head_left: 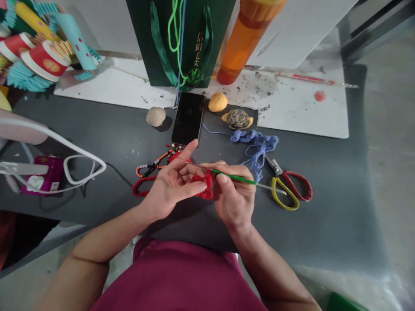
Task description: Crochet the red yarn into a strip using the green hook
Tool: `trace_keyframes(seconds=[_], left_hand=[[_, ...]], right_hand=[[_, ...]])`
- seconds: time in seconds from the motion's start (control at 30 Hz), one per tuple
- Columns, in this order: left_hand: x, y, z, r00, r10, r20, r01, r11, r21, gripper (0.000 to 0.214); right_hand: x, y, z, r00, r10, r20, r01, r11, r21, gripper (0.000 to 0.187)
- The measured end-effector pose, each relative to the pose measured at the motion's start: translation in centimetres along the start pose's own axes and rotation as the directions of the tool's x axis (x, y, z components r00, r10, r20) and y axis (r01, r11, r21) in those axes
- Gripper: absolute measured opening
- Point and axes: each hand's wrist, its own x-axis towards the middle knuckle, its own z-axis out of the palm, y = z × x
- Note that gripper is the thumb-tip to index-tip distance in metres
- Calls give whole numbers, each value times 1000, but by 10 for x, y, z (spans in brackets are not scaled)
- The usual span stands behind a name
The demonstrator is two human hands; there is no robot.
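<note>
Left hand [170,188]: fingers spread apart, thumb pressed on red crochet [203,185], which sits just below the phone [188,119]. Right hand [235,196]: fingers clamped on a green crochet hook [233,177], shaft crossing the left fingers.

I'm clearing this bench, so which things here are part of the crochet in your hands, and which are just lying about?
In use: left hand with red crochet piece; right hand with green crochet hook.
Lying about: black smartphone, red-and-yellow-handled scissors, blue crochet strip, tan yarn ball, beaded string.
</note>
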Motion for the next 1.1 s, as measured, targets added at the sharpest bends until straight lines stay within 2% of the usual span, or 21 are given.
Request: trace_keyframes(seconds=[0.07,0.13,0.23,0.33,0.47,0.57,0.67,0.77,0.87,0.93,1.0,1.1], left_hand=[[1,1,-1,999,-47,12,47,998,-30,84],[1,2,-1,998,-65,19,65,997,-36,76],[1,6,-2,998,-62,29,63,997,-34,69],[1,8,-4,997,-75,31,76,997,-32,67],[2,9,-5,998,-59,18,58,998,18,67],[3,9,-5,1000,-18,-22,19,998,57,68],[4,7,-6,998,25,-53,-23,999,34,67],[4,5,-6,997,38,-63,-39,999,-22,67],[4,3,-5,998,-36,-46,30,992,-124,66],[4,4,-4,993,-121,-13,116,974,-192,62],[4,5,-4,983,-181,6,178,958,-225,62],[4,6,-4,983,-184,-5,178,959,-222,66]], right_hand=[[4,0,-1,992,118,45,-122,990,75,22],[8,0,-4,980,184,82,-191,978,90,25],[13,-1,-10,976,194,97,-202,976,81,24],[15,-3,-15,983,151,105,-157,986,48,23],[15,-8,-20,993,26,113,-17,997,-79,14],[14,-13,-22,978,-126,165,152,975,-159,13],[14,-14,-24,927,-294,235,346,910,-227,21],[13,-13,-23,847,-402,346,516,777,-360,25],[10,-11,-20,802,-465,374,596,667,-448,26],[6,-9,-19,814,-471,341,581,684,-442,30],[2,-7,-19,848,-450,279,529,756,-387,33],[-2,-4,-19,924,-376,78,379,866,-326,25]])
